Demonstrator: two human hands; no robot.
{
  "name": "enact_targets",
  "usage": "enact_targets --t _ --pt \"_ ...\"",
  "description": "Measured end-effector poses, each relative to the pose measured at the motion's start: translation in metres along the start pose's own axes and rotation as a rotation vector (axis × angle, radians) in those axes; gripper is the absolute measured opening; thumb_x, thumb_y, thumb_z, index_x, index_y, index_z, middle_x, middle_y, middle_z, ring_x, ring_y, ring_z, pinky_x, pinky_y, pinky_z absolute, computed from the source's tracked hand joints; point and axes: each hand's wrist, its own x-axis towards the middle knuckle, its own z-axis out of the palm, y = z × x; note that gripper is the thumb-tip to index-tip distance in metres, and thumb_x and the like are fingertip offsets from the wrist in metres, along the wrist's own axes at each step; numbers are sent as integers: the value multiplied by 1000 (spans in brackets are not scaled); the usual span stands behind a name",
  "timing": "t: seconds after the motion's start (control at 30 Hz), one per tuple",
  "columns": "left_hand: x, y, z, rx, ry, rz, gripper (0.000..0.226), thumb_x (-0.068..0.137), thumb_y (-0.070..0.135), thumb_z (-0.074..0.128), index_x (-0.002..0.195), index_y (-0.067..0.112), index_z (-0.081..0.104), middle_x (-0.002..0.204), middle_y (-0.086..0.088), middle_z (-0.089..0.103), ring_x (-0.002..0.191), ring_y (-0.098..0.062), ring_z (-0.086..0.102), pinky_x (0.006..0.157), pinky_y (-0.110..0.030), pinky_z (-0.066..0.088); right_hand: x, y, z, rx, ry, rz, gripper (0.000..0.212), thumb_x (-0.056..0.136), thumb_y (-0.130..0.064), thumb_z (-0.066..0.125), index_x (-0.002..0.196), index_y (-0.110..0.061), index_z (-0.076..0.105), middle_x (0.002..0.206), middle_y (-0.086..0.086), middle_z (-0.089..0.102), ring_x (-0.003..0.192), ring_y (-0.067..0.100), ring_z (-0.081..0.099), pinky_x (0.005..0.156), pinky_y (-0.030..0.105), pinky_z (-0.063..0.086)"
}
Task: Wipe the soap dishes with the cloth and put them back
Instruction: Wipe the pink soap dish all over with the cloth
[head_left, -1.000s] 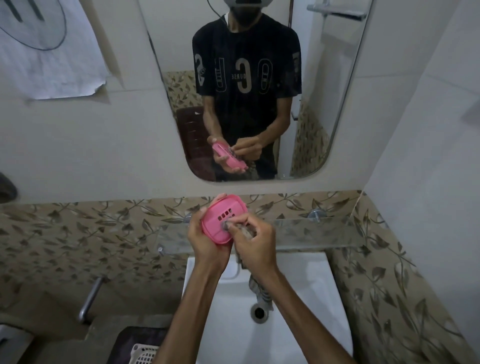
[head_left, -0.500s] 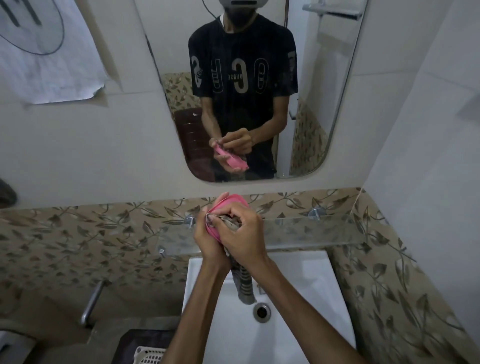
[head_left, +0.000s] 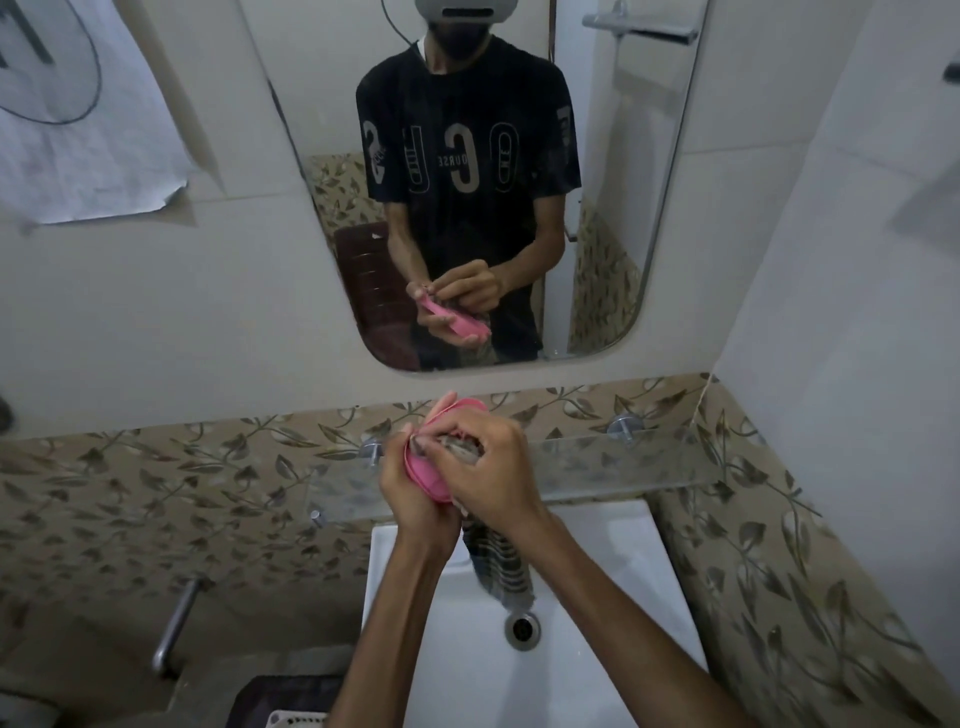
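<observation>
step in hand: wiping one pink soap dish (head_left: 422, 470), held up over the near edge of the glass shelf (head_left: 613, 465), above the white sink (head_left: 597, 623).
left hand (head_left: 410, 493): fingers curled round the dish from below and from the left, gripping it on edge.
right hand (head_left: 488, 475): fingers closed on a bunched part of the striped cloth (head_left: 501, 566), pressing it into the dish; the loose end hangs down toward the drain (head_left: 521, 630).
done so far: cannot tell how much of this dish is clean; the wiping hand hides most of it.
left to do: by my judgement, finish this wipe and set the dish back; the shelf shows no dish on it, and no other dishes are in view.
</observation>
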Motion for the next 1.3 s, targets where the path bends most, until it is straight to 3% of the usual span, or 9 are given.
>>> enact_targets --t 0.1,0.23,0.47,0.63,0.77,0.87,1.0,1.13,1.3 --pt "-3 1 0 -15 3 -14 52 104 37 42 132 3 69 108 -14 76 93 -22 72 73 -31 61 14 11 -10 -72 55 54 7 86 -20 84 92 -17 81 92 -7 80 85 3 72 78 18 57" --pt "-8 5 0 36 -42 -14 62 97 44 44 141 5 63 118 -19 68 97 -25 64 78 -39 52 14 25 -17 -159 96 153 5 90 -22 81 92 -18 79 89 -10 78 80 -1 69 74 7 49" --pt "-11 -5 0 0 -4 63 65 95 45 45 141 1 61 121 -23 67 101 -30 63 76 -38 54 -6 19 -14 -216 143 271 11 96 -27 76 96 -17 74 88 -6 77 78 9 72 70 32 63" --pt "-11 -9 -4 -2 11 66 66 93 46 47 141 3 62 124 -21 68 104 -30 65 76 -36 57 -29 11 -13 -181 179 368 11 96 -25 77 93 -16 72 84 -7 75 72 8 71 61 30 61" --pt "-6 -12 -8 -27 42 91 59 97 43 44 136 5 66 119 -13 74 101 -24 71 77 -32 62 -49 1 -6 -31 107 443 9 92 -23 79 88 -18 73 81 -12 73 72 2 70 60 12 54" --pt "-1 -11 -8 9 86 108 48 101 42 43 116 15 80 105 -9 78 91 -21 75 72 -31 63 -56 -7 0 65 58 439 6 91 -20 79 88 -17 74 82 -10 75 76 5 73 65 22 62" --pt "4 -10 -13 58 177 114 47 105 41 42 102 17 82 89 -5 77 79 -18 72 64 -28 61 -55 -16 5 198 -13 492 5 90 -15 80 88 -12 76 85 -4 77 81 10 75 74 34 65" --pt "3 -10 -15 18 202 32 50 106 45 43 119 5 70 89 -10 71 78 -21 68 65 -28 62 -48 -15 2 436 -18 599 4 89 -3 81 89 -4 77 91 10 81 89 25 78 83 36 64" --pt "-6 -18 -28 94 208 -19 51 99 49 55 123 7 70 102 -14 72 85 -20 72 68 -31 61 -50 0 -6 589 116 721 9 93 -6 78 88 -12 74 87 3 81 83 10 77 75 22 61"
